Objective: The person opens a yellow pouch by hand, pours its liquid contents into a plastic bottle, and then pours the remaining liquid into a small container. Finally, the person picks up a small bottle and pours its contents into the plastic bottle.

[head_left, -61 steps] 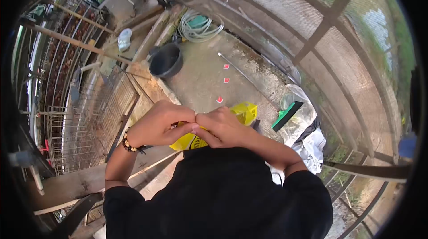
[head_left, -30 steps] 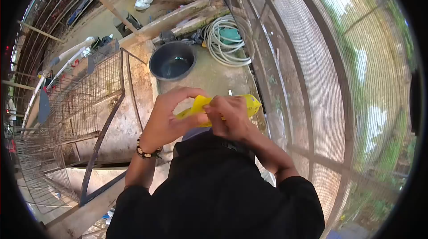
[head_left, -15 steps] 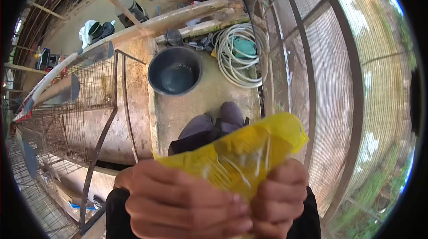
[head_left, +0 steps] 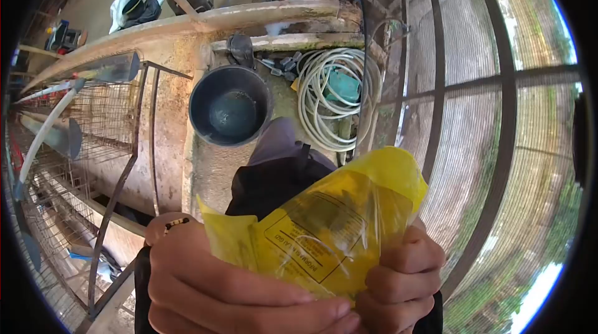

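Observation:
A yellow see-through plastic bag (head_left: 311,234) with a printed label box is stretched between both hands, close to the camera. My left hand (head_left: 230,278) is closed on the bag's lower left side, fingers bent along its edge. At the right side, my right hand (head_left: 402,278) grips the bag in a fist. The bag's upper right end bulges upward, and a loose yellow flap stands up at the left. Whatever lies inside is hard to make out. A ring or band (head_left: 177,224) in black and gold shows on the left hand.
Beyond my dark-clothed legs (head_left: 280,175) a black tub (head_left: 198,104) sits on the concrete floor. A coiled pale hose (head_left: 309,100) lies to its right, near a dark scoop (head_left: 240,50). Wire cages (head_left: 106,113) line the left; a mesh wall (head_left: 467,128) stands right.
The bag has turned so its printed label faces me more plainly, and its left flap now stands out. The view has shifted, with the tub lower and further left.

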